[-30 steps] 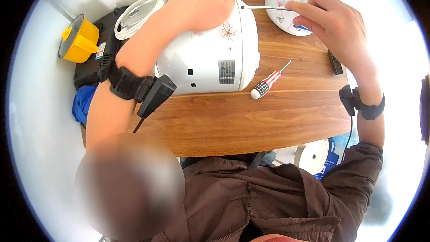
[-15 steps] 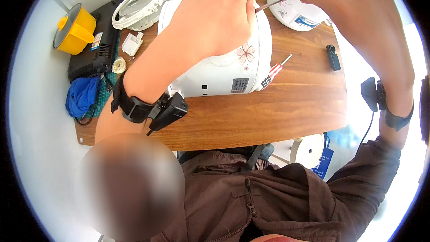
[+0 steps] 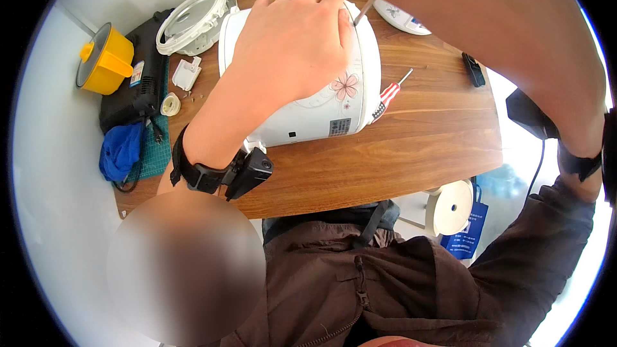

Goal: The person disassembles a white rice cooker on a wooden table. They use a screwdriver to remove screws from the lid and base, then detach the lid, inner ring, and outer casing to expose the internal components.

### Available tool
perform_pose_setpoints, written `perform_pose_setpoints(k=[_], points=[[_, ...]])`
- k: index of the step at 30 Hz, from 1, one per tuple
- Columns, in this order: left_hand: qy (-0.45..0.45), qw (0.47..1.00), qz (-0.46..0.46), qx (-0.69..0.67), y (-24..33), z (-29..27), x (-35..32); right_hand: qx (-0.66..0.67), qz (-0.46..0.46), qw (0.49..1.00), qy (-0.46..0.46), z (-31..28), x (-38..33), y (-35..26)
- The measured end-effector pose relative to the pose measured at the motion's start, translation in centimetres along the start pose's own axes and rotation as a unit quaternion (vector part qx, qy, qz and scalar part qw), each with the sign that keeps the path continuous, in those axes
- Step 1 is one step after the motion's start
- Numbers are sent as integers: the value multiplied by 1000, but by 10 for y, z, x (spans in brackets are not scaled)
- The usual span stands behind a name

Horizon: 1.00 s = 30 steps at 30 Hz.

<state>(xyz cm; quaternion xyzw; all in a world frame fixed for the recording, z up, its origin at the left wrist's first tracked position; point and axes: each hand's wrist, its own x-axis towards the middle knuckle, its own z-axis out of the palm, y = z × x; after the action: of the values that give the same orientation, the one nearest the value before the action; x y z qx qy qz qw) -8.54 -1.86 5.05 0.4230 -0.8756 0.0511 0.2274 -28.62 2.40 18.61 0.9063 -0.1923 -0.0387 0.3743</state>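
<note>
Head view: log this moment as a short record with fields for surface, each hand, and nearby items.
surface: wooden table
main item: white rice cooker body, lying on its side
left hand: pressed flat on the cooker, steadying it
right hand: raised close to the camera, gripping a thin metal tool shaft whose tip meets the cooker's edge
beside cooker: screwdriver with striped handle, lying free on the table
far left: yellow pot, blue cloth, white round lid

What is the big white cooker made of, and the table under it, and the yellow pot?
The white cooker looks like glossy plastic: smooth, shiny, with a printed flower. The table looks like wood or wood veneer, brown with grain lines. The yellow pot seems plastic or painted metal; the picture leaves that open.
</note>
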Motion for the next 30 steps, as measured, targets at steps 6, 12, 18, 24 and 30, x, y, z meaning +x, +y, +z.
perform_pose_setpoints(k=[6,12,18,24,30], points=[[7,1000,-14,-23,-4,3,-2,17,7,999,42,8,5,-6],[27,983,74,-165,-16,0,4,29,29,996,77,16,12,-14],[104,946,83,-296,-31,1,2,51,44,989,132,25,30,-15],[2,904,17,-428,-18,-1,12,133,118,957,231,32,47,3],[-20,929,-22,-369,-22,-6,4,453,202,791,357,21,78,-11]])
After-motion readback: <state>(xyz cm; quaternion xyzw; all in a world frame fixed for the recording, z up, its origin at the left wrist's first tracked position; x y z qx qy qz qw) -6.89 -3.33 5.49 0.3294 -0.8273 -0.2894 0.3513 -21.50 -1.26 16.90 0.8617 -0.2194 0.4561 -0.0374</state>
